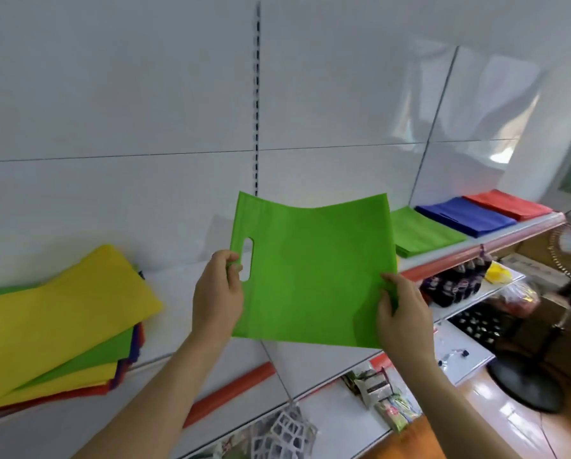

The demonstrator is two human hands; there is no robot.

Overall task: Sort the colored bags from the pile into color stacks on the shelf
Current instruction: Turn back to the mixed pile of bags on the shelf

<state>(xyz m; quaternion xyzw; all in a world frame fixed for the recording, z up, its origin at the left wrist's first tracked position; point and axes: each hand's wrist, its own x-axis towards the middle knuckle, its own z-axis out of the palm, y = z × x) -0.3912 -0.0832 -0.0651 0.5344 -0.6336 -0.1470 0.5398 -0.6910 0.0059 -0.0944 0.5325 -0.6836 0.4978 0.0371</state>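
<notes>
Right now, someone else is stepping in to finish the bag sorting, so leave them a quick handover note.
Left hand grips the green bag by its handle-hole edge; right hand pinches its opposite edge. The bag hangs flat in the air, above the shelf.
Unsorted pile lies at the left, yellow on top, with green, blue and red beneath.
Done: green stack, blue stack and red stack are started at the right.
Left: lay this bag on the green stack, then work through the pile; no yellow stack is visible yet.
</notes>
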